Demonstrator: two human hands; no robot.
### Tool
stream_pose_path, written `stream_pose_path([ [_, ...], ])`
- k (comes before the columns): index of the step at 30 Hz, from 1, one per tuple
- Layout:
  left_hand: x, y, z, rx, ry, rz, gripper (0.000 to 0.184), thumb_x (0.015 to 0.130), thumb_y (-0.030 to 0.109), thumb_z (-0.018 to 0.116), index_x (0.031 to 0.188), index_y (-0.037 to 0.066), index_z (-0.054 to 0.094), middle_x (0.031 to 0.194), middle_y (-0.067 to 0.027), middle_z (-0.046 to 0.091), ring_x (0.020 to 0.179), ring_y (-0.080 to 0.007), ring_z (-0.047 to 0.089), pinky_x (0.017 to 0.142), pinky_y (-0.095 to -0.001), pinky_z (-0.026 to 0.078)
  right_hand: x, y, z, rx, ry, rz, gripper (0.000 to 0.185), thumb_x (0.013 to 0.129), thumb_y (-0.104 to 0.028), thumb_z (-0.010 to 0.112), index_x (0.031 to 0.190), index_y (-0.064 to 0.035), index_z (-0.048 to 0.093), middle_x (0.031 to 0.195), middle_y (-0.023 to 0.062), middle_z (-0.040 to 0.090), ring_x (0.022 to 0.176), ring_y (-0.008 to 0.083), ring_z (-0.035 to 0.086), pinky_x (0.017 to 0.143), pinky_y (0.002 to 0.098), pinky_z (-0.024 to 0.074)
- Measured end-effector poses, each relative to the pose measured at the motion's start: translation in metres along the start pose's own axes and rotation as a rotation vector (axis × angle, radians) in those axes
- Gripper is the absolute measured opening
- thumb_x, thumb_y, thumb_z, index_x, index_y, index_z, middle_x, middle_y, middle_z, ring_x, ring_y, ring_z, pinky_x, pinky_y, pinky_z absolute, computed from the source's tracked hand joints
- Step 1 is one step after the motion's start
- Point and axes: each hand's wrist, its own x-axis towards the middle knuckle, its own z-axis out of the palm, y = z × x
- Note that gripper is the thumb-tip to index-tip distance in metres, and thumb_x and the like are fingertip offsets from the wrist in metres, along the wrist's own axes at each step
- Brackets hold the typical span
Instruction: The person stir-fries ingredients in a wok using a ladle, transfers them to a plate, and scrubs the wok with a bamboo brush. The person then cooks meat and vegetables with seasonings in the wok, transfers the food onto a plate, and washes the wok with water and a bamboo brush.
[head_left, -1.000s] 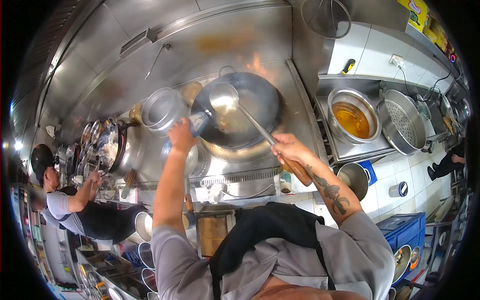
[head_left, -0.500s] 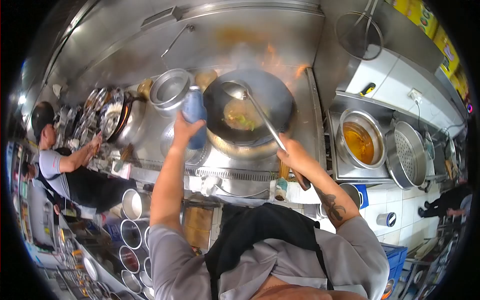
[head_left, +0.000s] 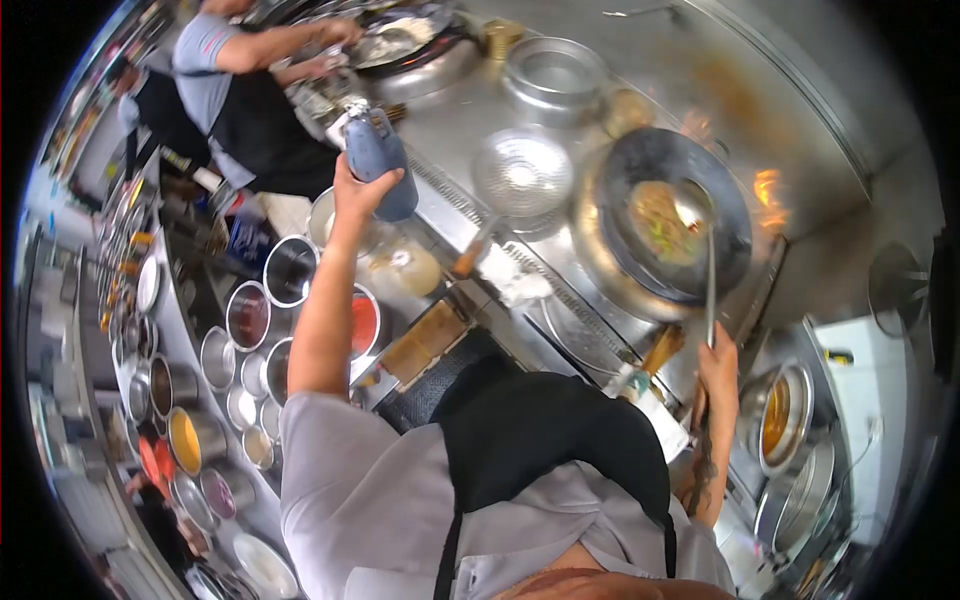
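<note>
My left hand (head_left: 358, 197) is wrapped around a blue bottle (head_left: 382, 165), held up left of the stove with its whitish top tilted toward the back left. My right hand (head_left: 718, 372) grips the long handle of a ladle (head_left: 711, 275). The ladle's bowl lies in the dark wok (head_left: 628, 165), against a mass of brownish food with green pieces (head_left: 660, 222). Flames (head_left: 768, 190) rise behind the wok's far rim. A round perforated strainer (head_left: 520, 172) with a wooden handle rests on the stove between the bottle and the wok.
A stacked metal basin (head_left: 555, 75) sits at the stove's back. Several metal pots (head_left: 291, 272) of ingredients stand at the left. A co-worker (head_left: 245, 95) handles another wok (head_left: 400, 42) nearby. On the right is a bowl of orange liquid (head_left: 775, 418).
My view has turned left. My left hand has carried the blue bottle away from the wok's side, toward the pots. The ladle stays in the wok, its bowl now right of the food.
</note>
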Motion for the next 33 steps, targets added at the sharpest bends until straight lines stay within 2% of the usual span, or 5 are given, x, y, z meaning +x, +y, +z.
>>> stream_pose_path([
  [5, -0.014, -0.045, -0.05, 0.293, 0.111, -0.092, 0.081, 0.055, 0.026, 0.089, 0.119, -0.003, 0.048, 0.107, -0.0141, 0.062, 0.095, -0.0223, 0.061, 0.084, -0.0351, 0.05, -0.004, -0.006, 0.011, 0.003, -0.074, 0.079, 0.049, 0.083, -0.004, 0.052, 0.131, -0.0042, 0.053, 0.067, 0.0055, 0.058, 0.042, 0.0117, 0.051, 0.039, 0.0284, 0.0413],
  [8, -0.02, -0.089, -0.058, 0.233, 0.036, -0.062, 0.077, 0.059, 0.019, 0.088, 0.121, -0.002, 0.048, 0.11, -0.0164, 0.062, 0.096, -0.0247, 0.063, 0.086, -0.038, 0.051, 0.001, -0.043, 0.011, -0.039, -0.17, 0.192, 0.044, 0.08, -0.015, 0.057, 0.122, -0.0004, 0.058, 0.099, 0.0237, 0.066, 0.09, 0.0324, 0.065, 0.082, 0.0387, 0.0486],
  [17, -0.058, -0.181, -0.035, 0.057, -0.015, -0.057, 0.074, 0.061, 0.007, 0.086, 0.123, -0.002, 0.046, 0.113, -0.0151, 0.059, 0.098, -0.0233, 0.061, 0.087, -0.0365, 0.05, 0.028, -0.046, 0.011, -0.251, 0.143, 0.178, 0.036, 0.077, -0.011, 0.057, 0.109, 0.0045, 0.059, 0.098, 0.0292, 0.063, 0.097, 0.0437, 0.061, 0.086, 0.0473, 0.0475],
  [30, -0.082, -0.222, -0.054, 0.057, -0.112, 0.059, 0.068, 0.062, 0.001, 0.081, 0.121, -0.004, 0.048, 0.107, -0.0182, 0.06, 0.107, -0.0263, 0.057, 0.087, -0.0388, 0.048, 0.062, -0.042, 0.009, 0.174, -0.023, 0.398, 0.023, 0.08, -0.014, 0.061, 0.095, 0.0038, 0.063, 0.072, 0.0198, 0.064, 0.058, 0.0282, 0.065, 0.054, 0.0403, 0.0497],
  [33, -0.09, -0.232, -0.109, 0.619, -0.196, -0.121, 0.065, 0.065, 0.005, 0.074, 0.122, -0.007, 0.045, 0.102, -0.0207, 0.06, 0.102, -0.028, 0.06, 0.086, -0.0353, 0.049, 0.039, -0.037, -0.007, 0.172, 0.025, 0.376, 0.027, 0.081, -0.011, 0.059, 0.102, 0.004, 0.06, 0.073, 0.0213, 0.064, 0.055, 0.0283, 0.064, 0.05, 0.0397, 0.0484],
])
